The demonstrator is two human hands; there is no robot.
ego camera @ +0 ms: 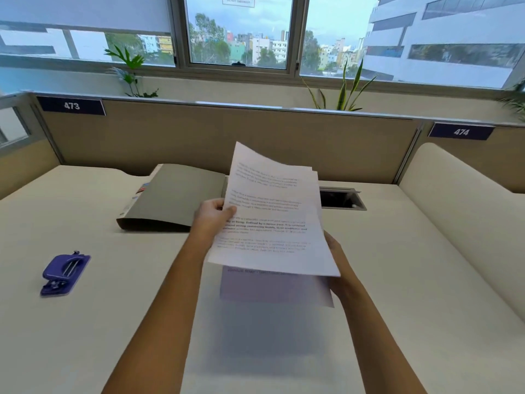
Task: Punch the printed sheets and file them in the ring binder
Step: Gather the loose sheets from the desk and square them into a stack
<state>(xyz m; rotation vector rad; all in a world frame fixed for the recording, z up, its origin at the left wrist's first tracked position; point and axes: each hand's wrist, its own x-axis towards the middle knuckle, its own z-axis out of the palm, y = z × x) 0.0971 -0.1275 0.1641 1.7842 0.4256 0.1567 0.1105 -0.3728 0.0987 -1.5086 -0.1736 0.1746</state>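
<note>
A small stack of printed sheets [272, 211] is held up above the desk, tilted, text facing me. My left hand [211, 214] grips the stack's left edge with the thumb on top. My right hand [336, 260] holds the lower right corner from underneath and is mostly hidden by the paper. Behind the sheets the grey ring binder [176, 197] lies shut on the desk, partly covered by them. A purple hole punch [64, 273] sits on the desk far to the left, away from both hands.
The cream desk [397, 280] is bounded by a tan partition [199, 137] at the back and a low divider [460, 194] on the right. A cable hatch [342, 199] opens in the desk behind the sheets. Plants stand by the window.
</note>
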